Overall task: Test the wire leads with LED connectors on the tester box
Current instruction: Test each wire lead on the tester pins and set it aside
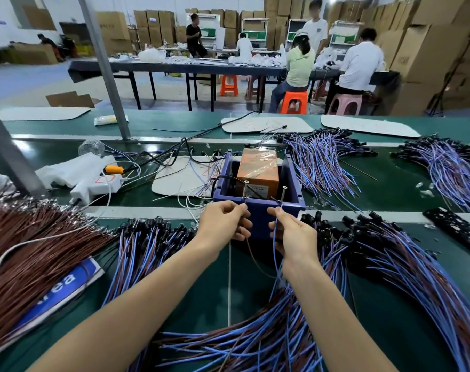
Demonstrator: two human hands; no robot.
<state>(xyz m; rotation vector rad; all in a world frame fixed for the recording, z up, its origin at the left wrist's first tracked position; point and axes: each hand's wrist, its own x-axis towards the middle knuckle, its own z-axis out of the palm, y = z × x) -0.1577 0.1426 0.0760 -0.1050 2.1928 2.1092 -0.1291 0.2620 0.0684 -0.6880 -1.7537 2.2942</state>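
The tester box (pixel 292 181) is a blue open crate holding an orange block (pixel 258 169), with two metal screw posts (pixel 284 193) standing at its near rim. My left hand (pixel 224 220) pinches the end of a brown wire (pixel 256 261) at the left post. My right hand (pixel 291 232) pinches the end of a blue wire (pixel 274 241) at the right post. Both wires hang down to a pile of blue and brown leads (pixel 258 336) in front of me. Black LED connectors (pixel 158 226) cap the leads lying to either side of the box.
Brown wire bundles (pixel 32 242) cover the left of the green bench. More blue leads (pixel 322 162) fan out behind and right of the box. A white power strip (pixel 99 183) and black cables lie at left. Several people sit at a far table (pixel 180 66).
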